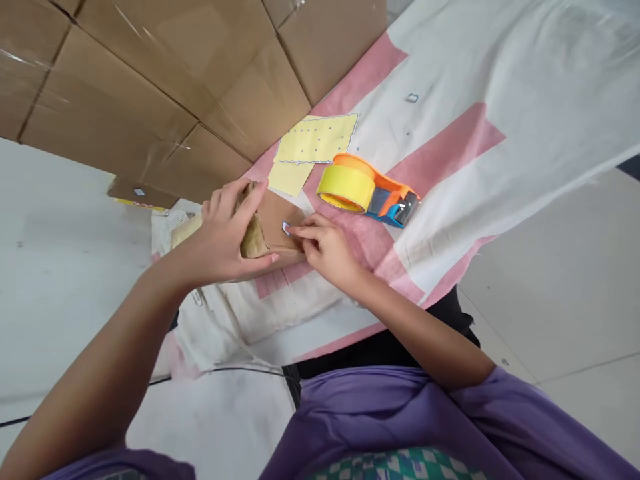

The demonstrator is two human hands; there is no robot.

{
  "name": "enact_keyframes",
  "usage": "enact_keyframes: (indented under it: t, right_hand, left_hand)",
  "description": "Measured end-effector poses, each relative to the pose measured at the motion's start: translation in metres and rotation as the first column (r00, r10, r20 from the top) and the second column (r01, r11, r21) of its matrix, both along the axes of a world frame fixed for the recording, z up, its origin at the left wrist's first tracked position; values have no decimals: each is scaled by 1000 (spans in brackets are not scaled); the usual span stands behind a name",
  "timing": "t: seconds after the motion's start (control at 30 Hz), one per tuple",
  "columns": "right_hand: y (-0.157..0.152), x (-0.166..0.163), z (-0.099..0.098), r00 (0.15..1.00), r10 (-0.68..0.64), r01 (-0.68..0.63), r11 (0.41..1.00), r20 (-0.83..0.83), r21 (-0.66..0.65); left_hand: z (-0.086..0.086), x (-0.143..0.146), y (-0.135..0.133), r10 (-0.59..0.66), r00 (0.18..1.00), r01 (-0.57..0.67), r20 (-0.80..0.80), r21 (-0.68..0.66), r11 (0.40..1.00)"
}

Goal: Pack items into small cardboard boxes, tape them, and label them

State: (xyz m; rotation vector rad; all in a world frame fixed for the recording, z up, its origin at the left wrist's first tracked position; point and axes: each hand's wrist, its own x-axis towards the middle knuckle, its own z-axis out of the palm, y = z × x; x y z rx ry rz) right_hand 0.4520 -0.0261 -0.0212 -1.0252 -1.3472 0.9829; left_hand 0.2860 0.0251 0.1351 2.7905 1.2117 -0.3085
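A small brown paper packet (273, 217) lies on a white and pink cloth (450, 167) spread on the floor. My left hand (227, 233) is curled round the packet's folded left end and holds it down. My right hand (325, 245) pinches a small white sticker (286, 228) against the packet's near edge. Just beyond the packet lie yellow sticker sheets (315, 143) with rows of dots. A roll of yellow tape in an orange dispenser (367, 191) sits to the right of my hands.
Large taped cardboard boxes (165, 80) rise at the back left, close behind the packet. Another small sticker (412, 98) lies farther out on the cloth. White floor tiles (565, 287) surround the cloth. My purple clothing (400, 427) fills the bottom.
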Motion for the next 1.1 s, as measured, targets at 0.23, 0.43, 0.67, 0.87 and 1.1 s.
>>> enact_keyframes:
  t: [0.23, 0.43, 0.67, 0.87, 1.1]
  right_hand:
    - [14, -7, 0, 996, 91, -91, 996, -24, 8]
    - [17, -3, -9, 996, 38, -36, 999, -79, 21]
    - [16, 0, -14, 995, 34, -34, 999, -92, 10]
    - [17, 5, -6, 994, 61, -61, 998, -92, 2]
    - [15, 13, -13, 994, 33, -37, 999, -108, -30]
  left_hand:
    - [-7, -2, 2, -5, 1000, 5, -25, 17, 1000]
    - [-7, -1, -1, 8, 1000, -8, -2, 4, 1000]
    - [-7, 2, -6, 26, 1000, -26, 14, 34, 999]
    - [-7, 3, -7, 46, 998, -46, 42, 16, 999]
    - [-9, 0, -7, 30, 997, -32, 66, 21, 999]
